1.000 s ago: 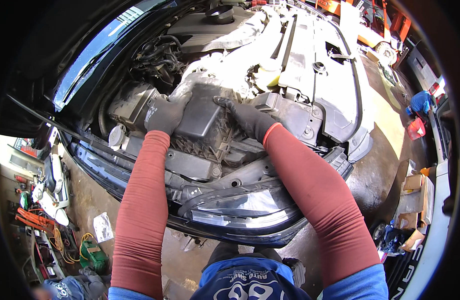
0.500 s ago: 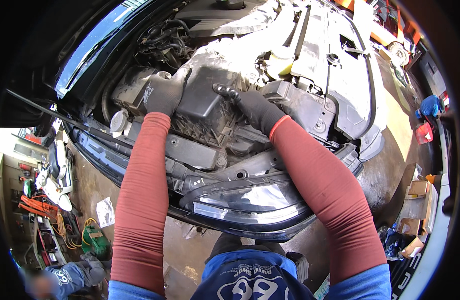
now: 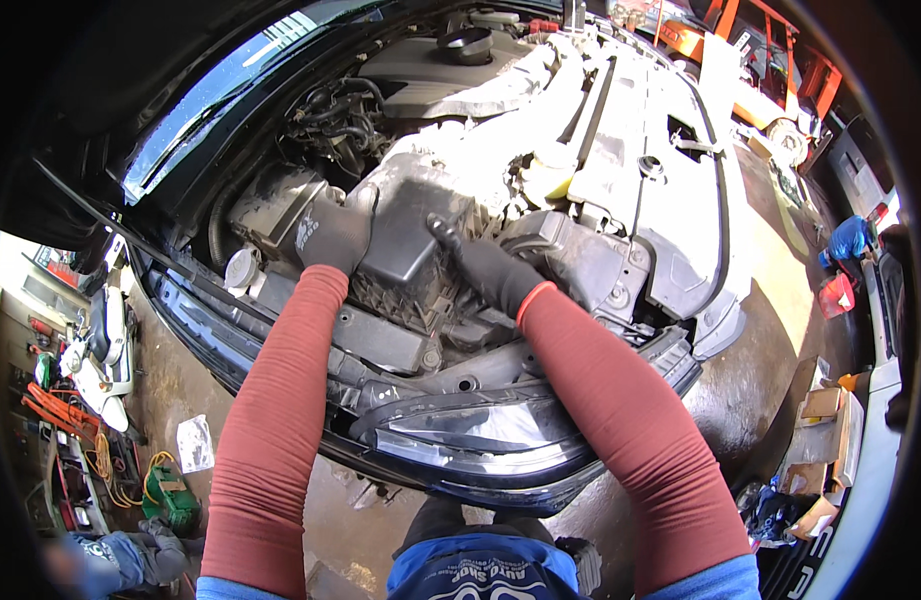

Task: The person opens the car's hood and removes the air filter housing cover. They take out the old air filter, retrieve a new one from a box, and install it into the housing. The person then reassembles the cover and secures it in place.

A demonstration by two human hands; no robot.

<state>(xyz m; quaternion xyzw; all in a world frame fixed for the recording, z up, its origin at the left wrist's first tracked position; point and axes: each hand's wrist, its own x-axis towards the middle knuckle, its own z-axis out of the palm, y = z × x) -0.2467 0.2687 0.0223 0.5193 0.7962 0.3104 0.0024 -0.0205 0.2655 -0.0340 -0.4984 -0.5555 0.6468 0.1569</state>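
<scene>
A black plastic air filter box sits in the open engine bay, with a smooth lid over a ribbed lower part. My left hand, in a dark glove, grips the lid's left side; most of its fingers are hidden. On the opposite side, my right hand, also gloved, presses a dark fingertip against the lid's edge. Its other fingers go out of sight down the side. Left of the box are a dark rectangular housing and a pale round cap.
A headlight and the car's front edge lie beneath my forearms. Behind the box is the engine cover with a black funnel-like piece. A person crouches at lower left; cardboard boxes stand at right.
The view has shifted, showing more of the engine cover at the back. Both hands stay at the sides of the air filter box, and the box shows no clear movement.
</scene>
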